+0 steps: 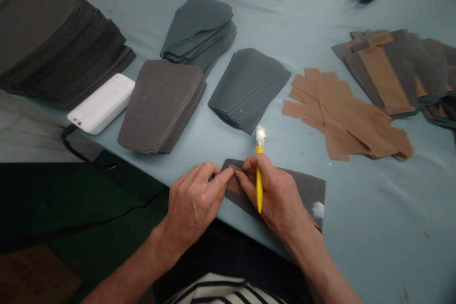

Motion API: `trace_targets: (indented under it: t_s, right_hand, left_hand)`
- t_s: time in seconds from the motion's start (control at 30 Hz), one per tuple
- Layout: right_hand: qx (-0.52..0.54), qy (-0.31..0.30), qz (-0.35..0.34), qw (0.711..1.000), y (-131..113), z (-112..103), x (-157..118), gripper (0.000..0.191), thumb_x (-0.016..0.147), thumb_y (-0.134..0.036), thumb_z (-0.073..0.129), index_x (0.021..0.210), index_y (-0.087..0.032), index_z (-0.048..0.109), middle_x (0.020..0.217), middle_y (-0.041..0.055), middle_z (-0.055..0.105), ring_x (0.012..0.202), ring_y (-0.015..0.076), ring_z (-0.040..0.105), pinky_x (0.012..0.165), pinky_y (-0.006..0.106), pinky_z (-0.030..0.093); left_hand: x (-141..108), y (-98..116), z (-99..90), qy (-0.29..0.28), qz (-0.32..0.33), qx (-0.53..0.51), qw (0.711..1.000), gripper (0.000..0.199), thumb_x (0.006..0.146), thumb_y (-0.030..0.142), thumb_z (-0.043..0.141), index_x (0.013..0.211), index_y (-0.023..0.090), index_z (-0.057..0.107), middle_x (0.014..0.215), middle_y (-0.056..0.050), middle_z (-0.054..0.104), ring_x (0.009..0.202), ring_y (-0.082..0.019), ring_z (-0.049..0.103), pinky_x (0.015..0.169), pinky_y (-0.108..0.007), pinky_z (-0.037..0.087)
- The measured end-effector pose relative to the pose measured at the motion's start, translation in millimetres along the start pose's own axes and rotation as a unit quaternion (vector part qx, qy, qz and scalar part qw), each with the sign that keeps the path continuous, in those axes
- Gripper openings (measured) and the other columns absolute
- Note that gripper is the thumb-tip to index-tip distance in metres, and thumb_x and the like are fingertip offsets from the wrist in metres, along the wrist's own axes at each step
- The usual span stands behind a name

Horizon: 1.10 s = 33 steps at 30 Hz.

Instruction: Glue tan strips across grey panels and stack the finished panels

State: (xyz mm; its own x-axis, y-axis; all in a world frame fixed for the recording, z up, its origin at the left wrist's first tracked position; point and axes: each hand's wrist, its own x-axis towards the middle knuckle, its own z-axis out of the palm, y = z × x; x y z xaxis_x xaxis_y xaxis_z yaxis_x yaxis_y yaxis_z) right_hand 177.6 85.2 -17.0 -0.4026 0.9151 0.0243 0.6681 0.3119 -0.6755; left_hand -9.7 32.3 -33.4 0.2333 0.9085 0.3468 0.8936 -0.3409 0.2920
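A dark grey panel (308, 190) lies at the table's front edge, with a brown strip (235, 186) on its left part and a white smear near its right end. At the strip's upper left end, my left hand (195, 194) has thumb and forefinger pressed together on the strip. My right hand (272, 190) pinches the same end, its fingertips touching my left thumb. A yellow brush (259, 178) with white-coated bristles upward is also held in my right hand. Part of the strip is hidden under the right hand.
Brown strips (342, 114) lie in a loose pile on the table (384, 209). Grey stacks (249, 85) and a brownish stack (160, 104) stand behind my hands, beside a white device (101, 104). Large dark panels (46, 42) are at left, panels with strips (392, 71) at right.
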Motion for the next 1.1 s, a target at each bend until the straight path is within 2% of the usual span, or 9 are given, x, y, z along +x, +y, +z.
trace_targets:
  t_s: [0.13,0.3,0.43,0.53,0.63,0.73,0.9,1.1]
  right_hand:
    - [0.008,0.005,-0.009,1.0,2,0,-1,0.011,0.1,-0.024,0.063,0.098,-0.026,0.052,0.076,-0.0033,0.066,0.059,0.014,0.06,0.059,0.023,0.043]
    - [0.008,0.001,-0.029,1.0,4,0,-1,0.01,0.1,-0.024,0.06,0.097,-0.026,0.051,0.076,-0.0026,0.066,0.06,0.0149,0.061,0.059,0.023,0.041]
    - [0.014,-0.003,-0.018,1.0,5,1,-1,0.011,0.099,-0.025,0.063,0.099,-0.026,0.051,0.08,-0.0014,0.068,0.066,0.0171,0.065,0.063,0.025,0.043]
    - [0.02,-0.007,-0.015,1.0,6,2,-1,0.011,0.1,-0.024,0.063,0.101,-0.026,0.051,0.083,-0.0009,0.069,0.069,0.0178,0.066,0.065,0.025,0.043]
    - [0.023,-0.01,-0.016,1.0,7,3,-1,0.012,0.1,-0.023,0.063,0.102,-0.026,0.052,0.085,-0.0008,0.07,0.068,0.0177,0.066,0.066,0.026,0.043]
    - [0.027,-0.014,-0.019,0.999,7,1,-1,0.013,0.099,-0.023,0.063,0.102,-0.026,0.051,0.083,-0.0014,0.068,0.069,0.0182,0.066,0.065,0.026,0.043]
    - [0.033,-0.031,-0.034,0.998,4,-6,-1,0.013,0.1,-0.023,0.063,0.101,-0.026,0.05,0.077,-0.004,0.066,0.064,0.0169,0.064,0.061,0.024,0.041]
    - [-0.043,-0.04,-0.041,0.997,-1,-21,-11,0.018,0.096,-0.018,0.066,0.102,-0.026,0.051,0.081,-0.0026,0.073,0.064,0.0177,0.07,0.058,0.025,0.04]
  left_hand:
    - [0,-3,-0.8,-0.005,0.002,-0.01,1.0,0.027,0.104,0.014,0.054,0.126,0.022,0.068,0.094,-0.002,0.068,0.079,-0.02,0.063,0.07,-0.031,0.048]
    - [7,-13,-11.2,-0.086,0.009,-0.079,0.993,0.034,0.108,0.016,0.046,0.133,0.022,0.067,0.1,-0.003,0.068,0.085,-0.019,0.069,0.07,-0.029,0.051]
    - [13,-20,-19.9,-0.147,-0.016,-0.129,0.981,0.038,0.109,0.017,0.042,0.137,0.025,0.065,0.103,-0.002,0.068,0.089,-0.017,0.07,0.073,-0.028,0.052]
    - [16,-22,-22.2,-0.17,-0.025,-0.143,0.975,0.037,0.109,0.02,0.042,0.136,0.027,0.066,0.103,-0.002,0.068,0.091,-0.017,0.07,0.078,-0.027,0.054]
    - [17,-22,-21.8,-0.17,-0.022,-0.142,0.975,0.036,0.109,0.021,0.044,0.136,0.028,0.066,0.105,-0.002,0.069,0.093,-0.016,0.07,0.082,-0.026,0.055]
    - [15,-19,-19.5,-0.161,-0.022,-0.125,0.979,0.033,0.109,0.023,0.045,0.135,0.027,0.066,0.107,-0.002,0.069,0.094,-0.017,0.071,0.08,-0.027,0.055]
    - [9,-9,-11.2,-0.096,-0.021,-0.059,0.993,0.025,0.108,0.026,0.052,0.128,0.024,0.067,0.1,-0.001,0.068,0.089,-0.02,0.07,0.073,-0.031,0.052]
    - [5,-6,-6.7,-0.064,-0.02,-0.045,0.997,0.023,0.109,0.027,0.051,0.125,0.023,0.067,0.099,-0.002,0.068,0.087,-0.02,0.07,0.075,-0.031,0.051]
